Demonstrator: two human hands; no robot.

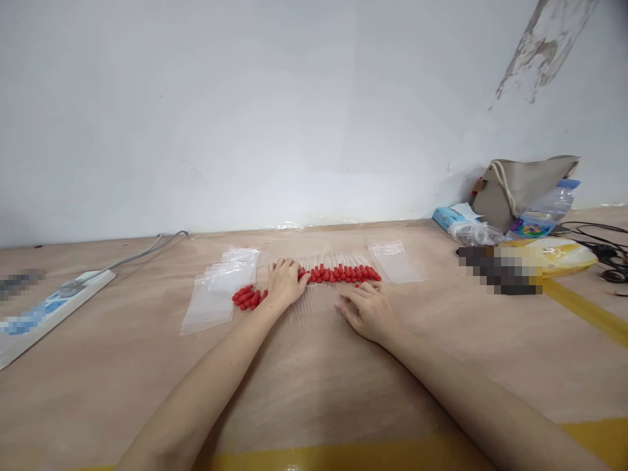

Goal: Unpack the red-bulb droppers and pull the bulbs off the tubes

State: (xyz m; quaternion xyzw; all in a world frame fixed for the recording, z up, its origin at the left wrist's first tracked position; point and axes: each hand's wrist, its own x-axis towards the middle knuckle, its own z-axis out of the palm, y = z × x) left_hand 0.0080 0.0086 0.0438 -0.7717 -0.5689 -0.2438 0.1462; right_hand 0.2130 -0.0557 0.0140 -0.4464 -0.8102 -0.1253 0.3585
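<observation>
A row of small red gourd-shaped pieces (338, 273) lies across a band of thin clear strands (314, 304). My left hand (284, 281) rests at the row's left end, fingers bent downward and thumb apart, touching the nearest pieces. It covers whatever lies under its palm. Just below the row's right end is my right hand (366, 307), its fingers loosely spread and its thumb over the strands. One fingertip is close to a red piece; I cannot tell whether they touch. A loose pile of similar red pieces (249, 297) sits left of my left wrist.
Clear zip bags (209, 301) lie on the left, and another clear bag (396, 261) on the right. A white power strip (59, 314) is at far left. Against the wall at right stand a grey bag (532, 186) and a blue tissue pack (449, 218); black cables (611, 252) lie beyond.
</observation>
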